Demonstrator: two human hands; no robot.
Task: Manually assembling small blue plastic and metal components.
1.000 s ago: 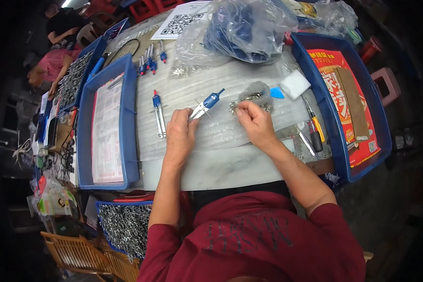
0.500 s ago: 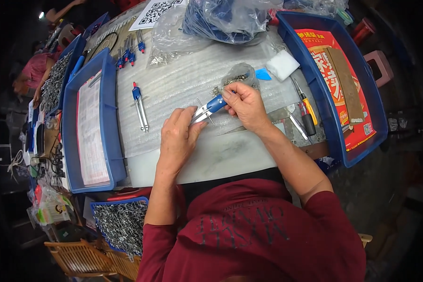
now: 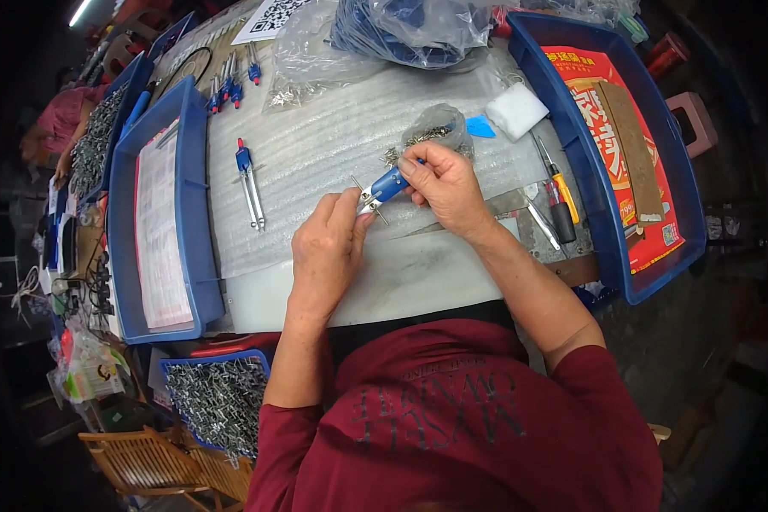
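Note:
Both hands hold a drawing compass point(image 3: 387, 185) with a blue head, tilted over the front of the table. My left hand point(image 3: 322, 237) is closed around its metal legs, most of which the fingers hide. A thin rod point(image 3: 356, 183) sticks out crosswise between the head and the legs. At the upper end of the blue head, my right hand point(image 3: 446, 189) has thumb and fingers pinched together; the tip there is covered. Just beyond the right hand stands a clear bag point(image 3: 454, 121) of small brass-coloured parts. A similar compass point(image 3: 247, 183) with a red-tipped handle lies to the left.
Blue trays flank the work, one with papers point(image 3: 199, 247), one with red packaging point(image 3: 698, 224). Screwdrivers point(image 3: 561, 211) and tweezers point(image 3: 544, 225) lie at right by a white foam block point(image 3: 518, 111). More compasses point(image 3: 230, 85) and plastic bags point(image 3: 405, 38) are farther back. Metal parts point(image 3: 218, 401) fill a basket.
My left fingers have shifted over the compass legs, so less of them shows. The right hand keeps its pinch at the head. The whole view has shifted slightly.

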